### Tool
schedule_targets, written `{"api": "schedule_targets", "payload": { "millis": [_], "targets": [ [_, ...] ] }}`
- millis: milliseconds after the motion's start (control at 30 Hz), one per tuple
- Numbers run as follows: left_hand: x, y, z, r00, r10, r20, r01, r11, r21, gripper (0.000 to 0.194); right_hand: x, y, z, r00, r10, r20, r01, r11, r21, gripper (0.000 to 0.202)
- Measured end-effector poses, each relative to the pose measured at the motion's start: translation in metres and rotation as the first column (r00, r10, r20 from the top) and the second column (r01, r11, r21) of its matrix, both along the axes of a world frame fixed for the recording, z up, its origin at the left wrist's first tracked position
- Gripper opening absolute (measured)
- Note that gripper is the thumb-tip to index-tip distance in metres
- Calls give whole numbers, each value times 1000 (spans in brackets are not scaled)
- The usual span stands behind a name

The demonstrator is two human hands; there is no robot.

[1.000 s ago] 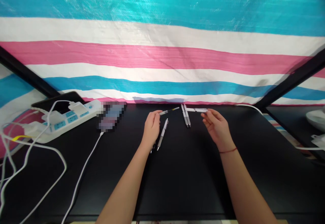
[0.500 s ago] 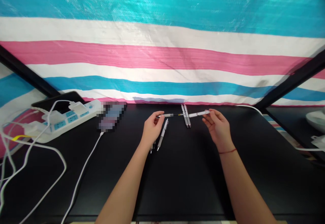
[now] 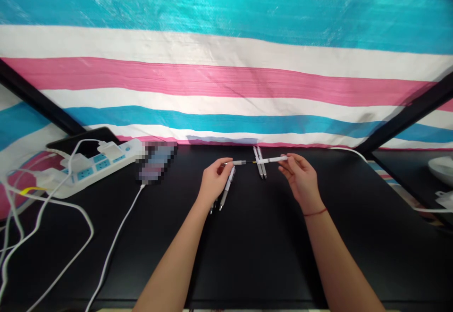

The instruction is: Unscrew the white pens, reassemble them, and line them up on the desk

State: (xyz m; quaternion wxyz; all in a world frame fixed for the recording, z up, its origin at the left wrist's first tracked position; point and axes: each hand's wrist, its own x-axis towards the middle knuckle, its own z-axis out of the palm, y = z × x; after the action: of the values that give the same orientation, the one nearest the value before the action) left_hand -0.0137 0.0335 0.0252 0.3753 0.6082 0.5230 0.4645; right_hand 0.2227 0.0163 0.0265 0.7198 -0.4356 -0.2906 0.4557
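Head view: at centre frame, the left hand (image 3: 216,172) grips the grey pen grip (image 3: 239,163); the right hand (image 3: 299,172) pinches the white barrel (image 3: 272,160).

A thin, dark red cord bracelet (image 3: 315,213) circles the right wrist in a single narrow, slightly uneven loop of plain string. The left wrist and forearm are bare, and both arms are sleeveless as far as the view shows.
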Motion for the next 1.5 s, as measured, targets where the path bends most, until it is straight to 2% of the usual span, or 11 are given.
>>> {"api": "schedule_targets", "payload": {
  "millis": [200, 433, 600, 833, 1033, 1233, 1400, 1500],
  "targets": [
    [2, -2, 3, 998, -58, 13, 59, 998, -33, 37, -7, -1, 0, 999, 43, 13, -43, 999, 9, 23],
    [3, -4, 3, 993, -107, 54, 109, 993, -33, 34, -11, -3, 1, 988, 152, 27, -152, 988, 2, 22],
    [3, -4, 3, 994, -105, 28, 106, 994, -35, 34, -10, -4, 1, 980, 193, 52, -193, 981, -9, 22],
    [2, -3, 2, 995, -101, 0, 101, 995, -6, 32, -10, -5, 0, 957, 198, 213, -178, 978, -111, 27],
    [1, 0, 0, 998, -56, 15, 57, 998, -5, 32, -10, -6, 2, 930, 297, 217, -281, 954, -100, 30],
    [0, 1, -2, 998, -56, 10, 56, 998, -15, 33, -10, -6, 3, 899, 283, 334, -264, 959, -103, 27],
    [0, 1, 0, 999, -51, 12, 51, 998, -25, 34, -10, -6, 1, 905, 274, 324, -258, 962, -92, 34],
    [0, 1, 0, 998, -54, 14, 55, 998, -19, 34, -11, -6, 1, 889, 251, 383, -233, 968, -93, 30]
  ]
}}
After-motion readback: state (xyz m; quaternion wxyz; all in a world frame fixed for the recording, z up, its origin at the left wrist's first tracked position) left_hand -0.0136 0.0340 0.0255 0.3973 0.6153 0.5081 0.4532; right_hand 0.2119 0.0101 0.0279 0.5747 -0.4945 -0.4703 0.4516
